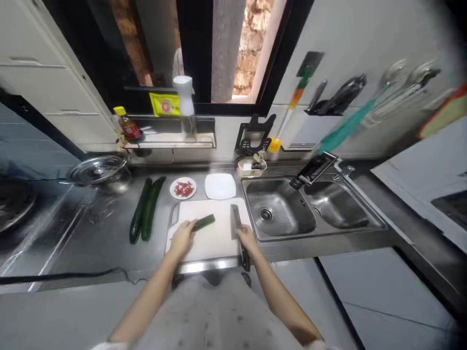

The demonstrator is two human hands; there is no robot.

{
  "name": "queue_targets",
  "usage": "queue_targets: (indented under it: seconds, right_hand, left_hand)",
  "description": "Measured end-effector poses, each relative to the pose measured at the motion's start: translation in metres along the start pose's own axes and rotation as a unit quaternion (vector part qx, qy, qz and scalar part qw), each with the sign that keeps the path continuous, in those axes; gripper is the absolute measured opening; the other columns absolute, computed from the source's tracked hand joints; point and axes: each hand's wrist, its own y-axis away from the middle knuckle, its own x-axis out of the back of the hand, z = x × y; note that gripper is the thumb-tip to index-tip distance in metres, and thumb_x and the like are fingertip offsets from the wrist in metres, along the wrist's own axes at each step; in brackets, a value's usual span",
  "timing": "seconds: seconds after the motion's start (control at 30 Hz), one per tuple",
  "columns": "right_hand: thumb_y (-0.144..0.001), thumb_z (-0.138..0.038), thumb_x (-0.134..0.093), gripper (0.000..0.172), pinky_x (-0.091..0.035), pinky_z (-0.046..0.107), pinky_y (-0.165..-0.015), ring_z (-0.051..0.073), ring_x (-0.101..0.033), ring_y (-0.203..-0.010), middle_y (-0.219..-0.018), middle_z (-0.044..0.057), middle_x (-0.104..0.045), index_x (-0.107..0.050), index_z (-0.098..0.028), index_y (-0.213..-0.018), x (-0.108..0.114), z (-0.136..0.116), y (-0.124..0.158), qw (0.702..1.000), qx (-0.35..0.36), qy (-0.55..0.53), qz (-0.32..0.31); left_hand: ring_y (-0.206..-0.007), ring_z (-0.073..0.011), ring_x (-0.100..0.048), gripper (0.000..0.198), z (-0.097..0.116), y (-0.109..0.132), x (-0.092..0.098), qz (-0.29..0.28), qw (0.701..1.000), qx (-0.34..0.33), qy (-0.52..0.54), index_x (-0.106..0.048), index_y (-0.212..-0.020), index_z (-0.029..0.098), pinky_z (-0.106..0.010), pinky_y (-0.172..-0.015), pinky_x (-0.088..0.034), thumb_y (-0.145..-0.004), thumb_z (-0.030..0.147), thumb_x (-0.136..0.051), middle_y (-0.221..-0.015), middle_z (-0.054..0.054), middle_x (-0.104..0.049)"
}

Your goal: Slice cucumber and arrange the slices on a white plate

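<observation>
A white cutting board [215, 238] lies on the steel counter in front of me. On it rests a short piece of cucumber [204, 222]. My left hand [182, 237] sits at the board's left edge, fingers closed on the near end of that piece. My right hand [247, 237] rests on a knife [236, 219] at the board's right edge; its blade lies flat on the board and its black handle points toward me past the counter edge. Two whole cucumbers [145, 215] lie on the counter left of the board.
Behind the board stand a small plate of chopped red chilli [183, 188] and an empty white dish [220, 186]. A double sink [310, 209] with a tap lies right. A steel pot lid [98, 170] and stove are at left. Bottles stand on the window shelf.
</observation>
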Motion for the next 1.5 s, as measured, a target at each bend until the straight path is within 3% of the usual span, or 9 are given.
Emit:
queue_targets:
  seconds: [0.13, 0.5, 0.77, 0.9, 1.0, 1.17, 1.5]
  right_hand:
    - [-0.084, -0.032, -0.054, 0.032, -0.047, 0.024, -0.074, 0.020, -0.066, -0.091, -0.101, 0.011, -0.072, -0.069, -0.011, -0.104, 0.001, -0.004, 0.002, 0.997, 0.019, 0.059, -0.050]
    - [-0.089, -0.023, -0.045, 0.031, -0.040, 0.020, -0.071, 0.016, -0.063, -0.090, -0.102, 0.008, -0.072, -0.066, -0.017, -0.111, 0.007, -0.022, 0.016, 0.970, 0.051, 0.235, -0.042]
    - [-0.090, -0.021, -0.044, 0.030, -0.038, 0.022, -0.072, 0.018, -0.062, -0.094, -0.107, 0.010, -0.070, -0.065, -0.018, -0.112, 0.009, -0.031, 0.022, 0.937, 0.079, 0.334, -0.057]
    - [-0.091, -0.019, -0.042, 0.031, -0.038, 0.023, -0.073, 0.019, -0.062, -0.096, -0.107, 0.011, -0.069, -0.063, -0.016, -0.113, 0.010, -0.034, 0.025, 0.926, 0.092, 0.362, -0.057]
    - [-0.091, -0.017, -0.041, 0.032, -0.038, 0.023, -0.074, 0.019, -0.062, -0.098, -0.106, 0.012, -0.069, -0.063, -0.015, -0.113, 0.010, -0.036, 0.027, 0.922, 0.104, 0.368, -0.058]
    - [-0.091, -0.018, -0.041, 0.031, -0.038, 0.023, -0.077, 0.019, -0.061, -0.100, -0.106, 0.012, -0.068, -0.062, -0.014, -0.115, 0.011, -0.040, 0.028, 0.915, 0.106, 0.383, -0.067]
    - [-0.092, -0.017, -0.038, 0.033, -0.040, 0.026, -0.077, 0.021, -0.062, -0.100, -0.106, 0.014, -0.068, -0.057, -0.013, -0.119, 0.010, -0.040, 0.024, 0.909, 0.106, 0.395, -0.077]
  left_hand:
    - [-0.107, -0.0197, -0.053, 0.048, 0.002, 0.001, -0.003, -0.024, 1.000, -0.010, -0.012, -0.047, -0.137, 0.025, -0.028, -0.089, -0.041, -0.091, 0.011, -0.046, -0.114, -0.008, -0.059]
    - [-0.108, -0.0236, -0.052, 0.048, -0.002, 0.005, 0.000, -0.059, 0.997, -0.013, -0.039, -0.051, -0.134, 0.021, -0.032, -0.091, -0.039, -0.087, 0.015, -0.052, -0.113, -0.011, -0.062]
    - [-0.108, -0.0238, -0.052, 0.048, -0.022, -0.005, 0.005, -0.107, 0.993, -0.039, -0.030, -0.052, -0.134, 0.019, -0.033, -0.095, -0.038, -0.086, 0.020, -0.050, -0.119, -0.011, -0.059]
    - [-0.109, -0.0236, -0.052, 0.054, -0.019, -0.011, -0.001, -0.106, 0.993, -0.042, -0.029, -0.047, -0.139, 0.019, -0.034, -0.095, -0.039, -0.085, 0.017, -0.047, -0.120, -0.011, -0.056]
    - [-0.110, -0.0241, -0.051, 0.058, -0.007, -0.013, -0.012, -0.059, 0.997, -0.053, -0.010, -0.041, -0.143, 0.021, -0.035, -0.095, -0.039, -0.086, 0.023, -0.051, -0.120, -0.011, -0.056]
    - [-0.105, -0.0233, -0.053, 0.038, -0.001, -0.013, -0.031, -0.003, 0.997, -0.077, 0.003, -0.054, -0.129, 0.024, -0.035, -0.093, -0.040, -0.092, 0.029, -0.048, -0.113, -0.008, -0.059]
    - [-0.099, -0.0195, -0.056, 0.038, -0.003, -0.022, -0.024, -0.055, 0.993, -0.104, 0.021, -0.054, -0.133, 0.028, -0.031, -0.088, -0.042, -0.096, 0.030, -0.041, -0.104, -0.006, -0.061]
